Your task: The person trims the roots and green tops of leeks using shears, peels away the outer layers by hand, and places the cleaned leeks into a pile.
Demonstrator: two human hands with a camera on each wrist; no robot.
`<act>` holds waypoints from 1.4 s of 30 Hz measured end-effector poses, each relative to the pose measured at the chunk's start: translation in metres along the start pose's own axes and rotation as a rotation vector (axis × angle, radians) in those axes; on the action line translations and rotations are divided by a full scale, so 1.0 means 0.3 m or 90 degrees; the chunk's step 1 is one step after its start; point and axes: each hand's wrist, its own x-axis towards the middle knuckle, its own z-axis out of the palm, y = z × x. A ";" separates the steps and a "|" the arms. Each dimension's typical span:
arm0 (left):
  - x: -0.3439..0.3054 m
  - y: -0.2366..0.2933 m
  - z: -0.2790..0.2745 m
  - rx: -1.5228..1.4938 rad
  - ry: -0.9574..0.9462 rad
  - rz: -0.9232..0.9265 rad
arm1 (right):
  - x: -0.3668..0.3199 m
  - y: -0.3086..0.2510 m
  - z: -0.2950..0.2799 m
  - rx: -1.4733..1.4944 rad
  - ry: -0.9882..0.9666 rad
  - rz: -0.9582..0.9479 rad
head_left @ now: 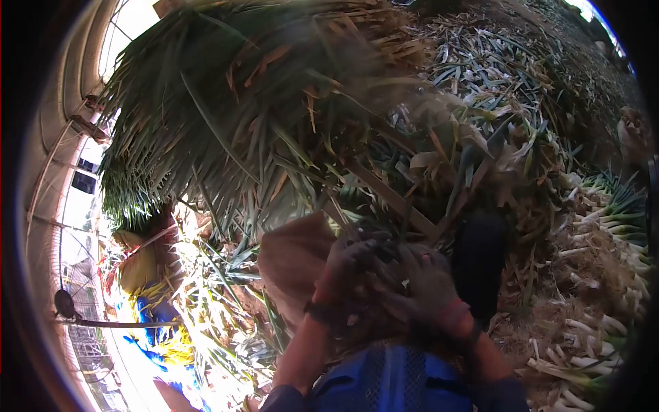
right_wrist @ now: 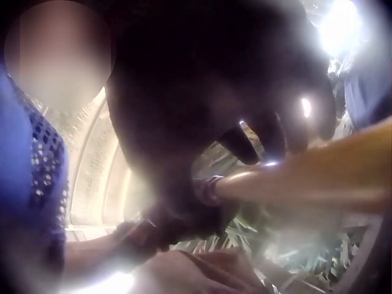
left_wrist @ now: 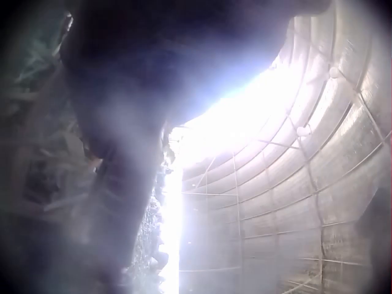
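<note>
Right hand (head_left: 428, 284) — fingers spread, near left hand (head_left: 351, 259)

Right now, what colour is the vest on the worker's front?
Blue vest, with dark mesh; the head view shows it best.

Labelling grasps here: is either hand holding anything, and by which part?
Can't be told: left hand and right hand are close together, but shadow and blur hide any hold.

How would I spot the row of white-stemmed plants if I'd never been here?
Start at the huge mound of long green leaves, upper left in the head view. Go right and down to the right edge. The white-stemmed plants there lie side by side, pale stems showing, unlike the tangled leaves above.
</note>
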 end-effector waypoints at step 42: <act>0.508 -0.095 -0.304 1.015 -0.240 -0.324 | 0.324 0.669 -0.206 -0.086 0.063 0.505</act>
